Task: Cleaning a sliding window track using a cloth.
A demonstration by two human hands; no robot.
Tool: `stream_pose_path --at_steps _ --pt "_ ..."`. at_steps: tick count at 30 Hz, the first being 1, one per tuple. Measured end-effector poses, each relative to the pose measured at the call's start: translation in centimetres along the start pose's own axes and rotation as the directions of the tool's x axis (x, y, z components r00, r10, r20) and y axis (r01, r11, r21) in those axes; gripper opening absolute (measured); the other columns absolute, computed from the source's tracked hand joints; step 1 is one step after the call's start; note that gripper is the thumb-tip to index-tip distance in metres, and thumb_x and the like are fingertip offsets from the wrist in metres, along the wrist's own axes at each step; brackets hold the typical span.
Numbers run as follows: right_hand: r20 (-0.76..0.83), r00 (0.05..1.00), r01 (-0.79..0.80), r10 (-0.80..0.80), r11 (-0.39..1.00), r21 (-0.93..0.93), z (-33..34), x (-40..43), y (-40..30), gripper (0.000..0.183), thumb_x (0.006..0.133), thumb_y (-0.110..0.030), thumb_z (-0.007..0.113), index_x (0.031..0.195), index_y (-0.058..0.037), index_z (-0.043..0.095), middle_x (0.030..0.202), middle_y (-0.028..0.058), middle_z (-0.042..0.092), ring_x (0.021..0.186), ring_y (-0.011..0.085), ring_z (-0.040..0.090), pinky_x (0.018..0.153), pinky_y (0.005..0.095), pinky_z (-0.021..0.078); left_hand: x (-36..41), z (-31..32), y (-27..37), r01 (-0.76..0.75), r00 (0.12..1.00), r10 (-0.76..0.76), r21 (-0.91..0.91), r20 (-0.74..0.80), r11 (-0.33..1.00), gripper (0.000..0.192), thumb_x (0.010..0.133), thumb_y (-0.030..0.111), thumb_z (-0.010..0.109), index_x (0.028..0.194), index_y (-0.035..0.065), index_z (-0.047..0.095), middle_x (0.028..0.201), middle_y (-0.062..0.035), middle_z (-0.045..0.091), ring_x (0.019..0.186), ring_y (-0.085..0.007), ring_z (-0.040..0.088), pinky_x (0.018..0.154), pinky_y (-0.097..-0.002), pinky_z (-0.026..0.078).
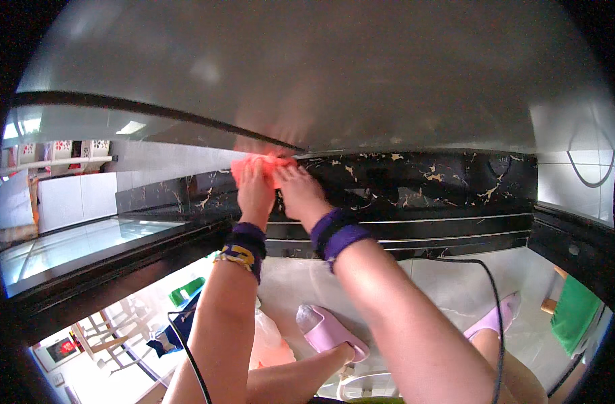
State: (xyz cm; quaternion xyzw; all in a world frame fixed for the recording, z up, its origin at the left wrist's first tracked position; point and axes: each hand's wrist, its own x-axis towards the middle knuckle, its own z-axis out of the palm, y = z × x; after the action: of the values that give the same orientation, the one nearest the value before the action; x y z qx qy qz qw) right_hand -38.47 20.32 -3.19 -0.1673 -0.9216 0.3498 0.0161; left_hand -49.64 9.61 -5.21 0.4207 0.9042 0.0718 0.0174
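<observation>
Both hands press a bright red cloth (263,162) against the lower part of a dark, glossy panel (388,86), beside a black seam. My left hand (254,191) lies on the cloth's left part, fingers pointing away from me. Just to its right, my right hand (303,191) rests its fingertips on the other end of the cloth. Beneath the hands runs a black marble-patterned ledge (428,177) with gold and white veins. A faint red reflection of the cloth shows in the panel. Dark wristbands (344,232) circle both wrists.
Lilac slippers (332,331) are on my feet on the pale floor. A black cable (494,288) loops down at the right. Near my left arm sits a translucent plastic bag (269,336). A green cloth-like item (575,315) is at lower right; wooden chairs (110,338) appear at lower left.
</observation>
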Motion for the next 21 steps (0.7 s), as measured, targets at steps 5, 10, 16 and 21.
stream_pose_path --at_steps 5,10,16,21 --pt "0.027 0.997 0.071 -0.071 0.997 -0.022 2.4 0.5 -2.1 0.067 0.075 -0.007 0.06 0.139 -0.0032 0.041 0.147 0.0126 0.04 0.138 0.0256 0.034 0.115 0.0412 0.025 -0.3 -0.2 -2.5 0.022 0.998 -0.019 0.062 -0.057 0.998 0.052 0.085 0.015 0.057 0.133 0.0017 0.044 0.131 -0.0232 0.049 0.122 -0.0389 0.048 0.102 -0.0435 0.039" --pt "0.119 0.973 0.208 -0.197 0.975 -0.083 3.1 -3.2 -1.4 0.058 0.08 -0.012 0.058 0.136 -0.0061 0.047 0.144 0.0096 0.044 0.136 0.0241 0.037 0.114 0.0421 0.0249 -3.1 -0.8 -0.6 0.265 0.961 -0.271 0.095 0.052 0.96 0.045 0.082 0.01 0.058 0.125 0.0011 0.048 0.115 -0.0259 0.056 0.103 -0.0415 0.057 0.084 -0.0462 0.049" --pt "0.096 0.98 0.136 -0.176 0.934 0.329 -0.3 -9.6 0.3 0.062 0.078 -0.007 0.058 0.138 -0.0077 0.042 0.141 0.0151 0.045 0.13 0.0304 0.043 0.113 0.0443 0.0282 -5.1 -4.6 2.7 0.117 0.989 -0.099 -0.167 0.113 0.979 0.026 0.081 0.005 0.056 0.105 0.0065 0.061 0.114 -0.0152 0.059 0.104 -0.0352 0.057 0.089 -0.042 0.048" --pt "-0.129 0.992 0.033 -0.001 0.968 0.248 -2.9 -14.4 2.7 0.055 0.08 -0.01 0.059 0.134 -0.006 0.047 0.14 0.014 0.045 0.134 0.0311 0.038 0.115 0.0424 0.0271 -3.9 -2.7 3.3 -0.052 0.999 0.054 -0.186 0.008 0.981 0.05 0.078 0.011 0.062 0.127 0.0051 0.052 0.139 -0.0227 0.042 0.131 -0.0405 0.037 0.108 -0.0459 0.033"
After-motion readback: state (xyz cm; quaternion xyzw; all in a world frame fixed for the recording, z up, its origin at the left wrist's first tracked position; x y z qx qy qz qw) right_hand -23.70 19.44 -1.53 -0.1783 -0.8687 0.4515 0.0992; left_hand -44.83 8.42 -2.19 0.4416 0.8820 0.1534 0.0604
